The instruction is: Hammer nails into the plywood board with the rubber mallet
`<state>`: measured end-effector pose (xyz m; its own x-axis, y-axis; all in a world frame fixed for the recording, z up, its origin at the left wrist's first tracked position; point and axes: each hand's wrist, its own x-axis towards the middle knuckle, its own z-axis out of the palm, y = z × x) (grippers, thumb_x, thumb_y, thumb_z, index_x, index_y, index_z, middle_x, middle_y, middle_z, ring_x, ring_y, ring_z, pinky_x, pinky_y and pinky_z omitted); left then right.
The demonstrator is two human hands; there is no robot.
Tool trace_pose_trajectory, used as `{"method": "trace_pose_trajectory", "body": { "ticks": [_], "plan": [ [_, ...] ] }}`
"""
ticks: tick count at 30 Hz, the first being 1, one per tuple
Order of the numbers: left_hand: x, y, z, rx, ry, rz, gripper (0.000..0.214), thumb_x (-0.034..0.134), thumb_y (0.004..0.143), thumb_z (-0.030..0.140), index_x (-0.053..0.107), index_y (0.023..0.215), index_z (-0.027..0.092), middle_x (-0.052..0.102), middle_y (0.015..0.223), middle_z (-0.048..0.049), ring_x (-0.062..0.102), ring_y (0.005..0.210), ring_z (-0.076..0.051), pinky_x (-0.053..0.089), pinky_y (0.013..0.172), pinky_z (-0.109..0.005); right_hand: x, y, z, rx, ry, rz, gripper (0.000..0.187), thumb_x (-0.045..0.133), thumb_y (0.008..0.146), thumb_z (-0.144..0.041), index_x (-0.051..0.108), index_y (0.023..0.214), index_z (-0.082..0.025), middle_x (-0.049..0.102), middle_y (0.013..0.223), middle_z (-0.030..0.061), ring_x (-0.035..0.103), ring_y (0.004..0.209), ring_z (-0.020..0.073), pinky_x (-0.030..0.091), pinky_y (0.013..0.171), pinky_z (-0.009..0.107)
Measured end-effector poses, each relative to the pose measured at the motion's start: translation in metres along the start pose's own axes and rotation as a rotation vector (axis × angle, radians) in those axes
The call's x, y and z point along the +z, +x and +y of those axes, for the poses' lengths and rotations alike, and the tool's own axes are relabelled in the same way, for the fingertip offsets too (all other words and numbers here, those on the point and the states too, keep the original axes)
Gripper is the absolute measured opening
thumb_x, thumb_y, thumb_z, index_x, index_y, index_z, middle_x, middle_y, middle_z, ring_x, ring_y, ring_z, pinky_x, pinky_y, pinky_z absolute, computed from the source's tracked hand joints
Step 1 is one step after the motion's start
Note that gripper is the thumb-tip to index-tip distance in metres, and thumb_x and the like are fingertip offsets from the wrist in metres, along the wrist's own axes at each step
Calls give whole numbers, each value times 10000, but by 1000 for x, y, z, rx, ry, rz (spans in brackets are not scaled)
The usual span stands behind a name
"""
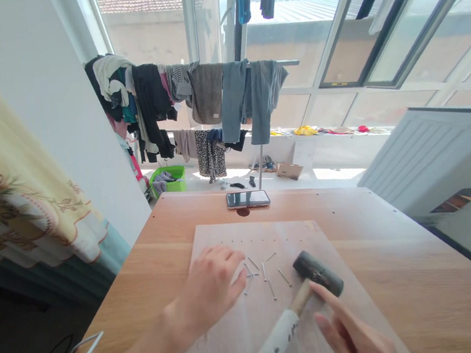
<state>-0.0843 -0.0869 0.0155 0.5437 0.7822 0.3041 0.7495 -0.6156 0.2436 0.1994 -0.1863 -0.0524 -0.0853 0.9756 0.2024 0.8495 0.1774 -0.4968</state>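
A pale plywood board (236, 335) lies on a wooden table (420, 269). Several loose nails (266, 272) are scattered near the board's middle, and a row of small nail heads (243, 241) runs along its far part. My left hand (212, 289) rests palm-down on the board, fingers curled, fingertips touching the nails. A hammer with a dark head (318, 272) and a white handle (275, 342) lies on the board. My right hand (349, 330) is beside the hammer, fingers stretched out and touching it near the neck, not wrapped round it.
A phone (248, 199) lies flat at the table's far edge. Beyond it stands a drying rack (209, 94) loaded with clothes, with a green basket (168, 179) on the floor. A curtain (16, 190) hangs at left, a white panel (428, 154) at right.
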Motion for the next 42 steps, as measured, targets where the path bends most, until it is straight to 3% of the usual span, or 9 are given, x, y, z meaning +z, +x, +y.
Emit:
{"method": "trace_pose_trajectory", "body": {
  "ticks": [2, 7, 11, 14, 18, 25, 31, 35, 42],
  "plan": [
    [13, 33, 14, 70, 2, -95, 78, 585, 920, 195, 654, 955, 191, 713, 906, -58, 666, 872, -227, 490, 811, -356, 10, 11, -20, 25, 66, -120, 449, 403, 976, -528, 597, 1321, -316, 659, 550, -32, 678, 484, 201, 523, 495, 245],
    [44, 78, 41, 218, 245, -248, 166, 666, 795, 96, 625, 954, 120, 695, 801, -111, 674, 772, -270, 495, 730, -378, 11, 18, -27, 178, 260, -108, 348, 475, 916, -597, 618, 990, -289, 662, 578, -24, 659, 506, 190, 523, 527, 246],
    [57, 85, 58, 268, 322, -251, 264, 726, 713, 62, 625, 957, 85, 677, 863, -149, 658, 790, -277, 487, 693, -366, -5, 3, -12, 393, 630, -186, 408, 455, 894, -659, 507, 1056, -287, 741, 853, 17, 722, 649, 203, 597, 644, 291],
    [61, 91, 63, 271, 331, -264, 195, 690, 754, 53, 636, 938, 89, 670, 865, -149, 653, 811, -280, 489, 700, -367, -16, 1, -8, 537, 818, -165, 504, 457, 871, -712, 373, 1159, -307, 701, 972, 22, 690, 543, 184, 591, 521, 318],
    [62, 106, 55, 243, 219, -315, 196, 607, 780, 6, 646, 938, 115, 660, 932, -123, 657, 855, -251, 500, 734, -334, -26, 16, -2, 554, 581, 102, 462, 508, 864, -650, 382, 1151, -310, 628, 919, -10, 590, 452, 135, 496, 422, 273],
    [68, 127, 37, 142, -66, -304, 239, 528, 831, 47, 657, 1008, 142, 609, 1107, -117, 646, 962, -226, 515, 872, -310, -39, 47, 25, 416, 151, 184, 637, 493, 830, -490, 435, 1401, -211, 689, 998, 82, 680, 893, 272, 518, 853, 415],
    [55, 127, 53, 148, 125, -386, 266, 556, 822, 21, 650, 1059, 96, 670, 1006, -180, 674, 968, -310, 539, 845, -395, -38, 64, 19, 525, 565, -22, 556, 598, 768, -438, 509, 1276, -229, 634, 677, -27, 618, 540, 203, 521, 512, 318],
    [58, 137, 61, 161, 138, -423, 281, 547, 772, -37, 680, 992, 77, 709, 914, -186, 701, 899, -328, 547, 762, -391, -33, 80, 17, 583, 869, -4, 546, 617, 719, -382, 471, 1214, -205, 595, 527, -76, 517, 413, 150, 431, 375, 244],
    [102, 159, 39, 62, -564, -192, 154, 664, 690, 84, 694, 827, 146, 706, 831, -46, 655, 717, -174, 507, 645, -244, -25, 86, 23, 562, 943, 40, 566, 643, 703, -507, 508, 1136, -168, 523, 378, -93, 389, 300, 100, 290, 327, 197]
  ]
}}
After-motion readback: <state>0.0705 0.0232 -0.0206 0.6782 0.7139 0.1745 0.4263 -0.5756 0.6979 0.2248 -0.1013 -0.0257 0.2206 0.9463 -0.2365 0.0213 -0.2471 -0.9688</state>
